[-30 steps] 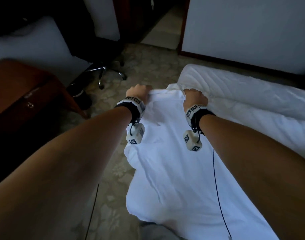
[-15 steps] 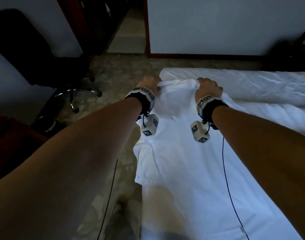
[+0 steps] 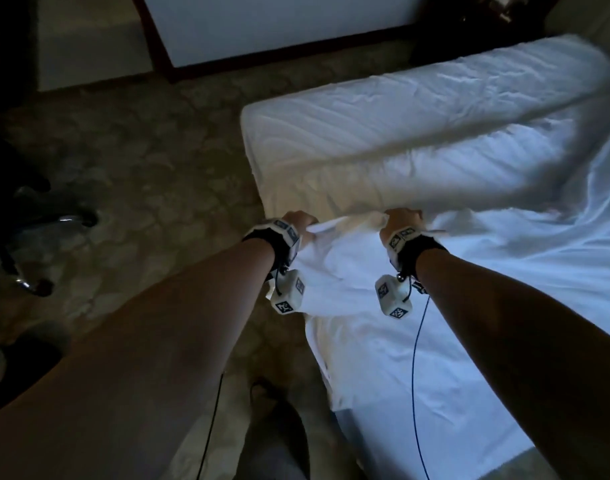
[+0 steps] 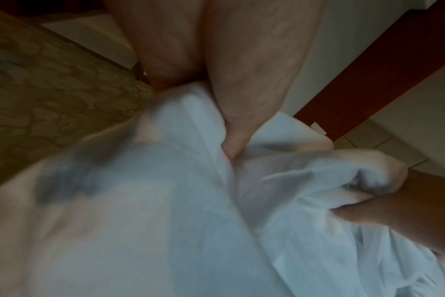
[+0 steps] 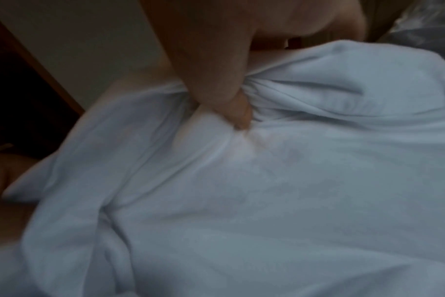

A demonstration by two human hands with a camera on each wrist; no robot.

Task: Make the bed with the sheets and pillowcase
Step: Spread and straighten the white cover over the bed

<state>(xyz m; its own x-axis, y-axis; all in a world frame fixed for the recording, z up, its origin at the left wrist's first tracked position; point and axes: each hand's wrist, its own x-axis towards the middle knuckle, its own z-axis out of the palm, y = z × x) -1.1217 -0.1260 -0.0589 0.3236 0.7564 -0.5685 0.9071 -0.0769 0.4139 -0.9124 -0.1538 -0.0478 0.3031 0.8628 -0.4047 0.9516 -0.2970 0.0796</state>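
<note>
Since a second ago both hands have carried the bunched edge of the white sheet (image 3: 348, 271) along the bed, and the view has swung so that more bare mattress (image 3: 383, 133) now lies ahead of the knuckles, where earlier the hands were close to its far end. That sheet lies over the near part of the mattress, spread out to the right and hanging off the left side, its gathered edge lifted and stretched between the two hands. On the left, the left hand (image 3: 298, 220) has its fingers curled tight around a fold of cloth at the bed's side edge; the left wrist view shows the thumb (image 4: 231, 140) pressed into the fabric. On the right, the right hand (image 3: 402, 220) grips another bunch further in over the bed, its thumb (image 5: 231, 104) dug into the gathered cloth in the right wrist view. Both wrists wear dark bands with white marker cubes hanging below them. Patterned carpet (image 3: 141, 168) runs along the left of the bed, where the chrome base of an office chair (image 3: 64, 220) stands in shadow, well apart from the mattress
</note>
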